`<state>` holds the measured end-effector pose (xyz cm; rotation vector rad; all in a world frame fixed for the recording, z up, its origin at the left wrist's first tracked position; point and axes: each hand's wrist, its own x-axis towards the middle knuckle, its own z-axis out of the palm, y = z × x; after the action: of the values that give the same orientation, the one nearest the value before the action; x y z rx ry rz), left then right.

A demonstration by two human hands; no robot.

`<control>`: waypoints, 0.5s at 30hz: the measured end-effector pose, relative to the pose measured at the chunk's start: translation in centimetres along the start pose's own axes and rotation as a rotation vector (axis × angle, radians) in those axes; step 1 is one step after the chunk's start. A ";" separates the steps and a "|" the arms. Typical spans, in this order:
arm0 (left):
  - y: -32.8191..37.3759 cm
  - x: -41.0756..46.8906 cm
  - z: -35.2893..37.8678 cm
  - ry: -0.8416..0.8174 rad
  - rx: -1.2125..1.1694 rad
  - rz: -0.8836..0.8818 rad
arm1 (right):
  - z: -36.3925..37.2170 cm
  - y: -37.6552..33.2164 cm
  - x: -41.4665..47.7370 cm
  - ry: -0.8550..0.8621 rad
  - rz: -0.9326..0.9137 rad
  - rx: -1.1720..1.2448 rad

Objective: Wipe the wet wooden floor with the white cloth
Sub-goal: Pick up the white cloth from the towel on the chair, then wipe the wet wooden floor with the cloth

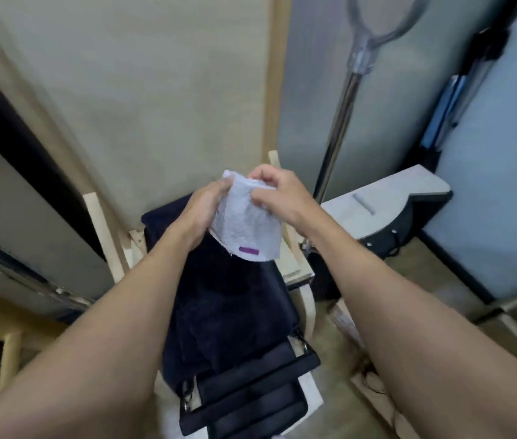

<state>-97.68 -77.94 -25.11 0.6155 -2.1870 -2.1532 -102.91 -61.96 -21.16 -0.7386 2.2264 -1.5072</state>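
Both arms reach forward.
Left grip (201, 213) holds white cloth (246, 229) at left side, fingers curled on it.
Right grip (277, 194) pinches cloth at top.
Cloth held up in air, hangs down between both grips.
Small purple tag (248, 249) near its bottom edge.
Dark blue cloth with straps (228, 296) lies under it, on light wood frame (295, 267).
Wooden floor (425, 274) down at right, well apart from white cloth.
Shiny pole (342, 122) stands behind.

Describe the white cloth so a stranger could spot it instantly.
Find the dark fabric draped over the wooden frame at centre. Above it, the left hand and right hand grip the white cloth. Unlike the dark fabric, it is pale terry with a purple tag near its lower edge.
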 end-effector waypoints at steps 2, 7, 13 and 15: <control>1.5 -0.4 1.9 -0.116 -0.110 0.039 | -2.9 -2.0 -1.6 0.083 -0.015 -0.013; 4.4 -1.2 7.0 -0.111 -0.155 0.180 | -9.5 -2.6 -7.0 0.257 0.050 -0.297; 6.1 -4.6 18.3 -0.030 0.343 0.579 | -15.5 0.5 -16.2 0.416 0.243 -0.327; 6.7 -6.7 22.7 -0.137 0.379 0.680 | -17.9 0.9 -20.1 0.367 0.322 -0.300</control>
<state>-99.63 -54.43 -18.08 -0.2722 -2.4044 -1.4854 -96.92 -36.41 -15.37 -0.1652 2.7217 -1.2426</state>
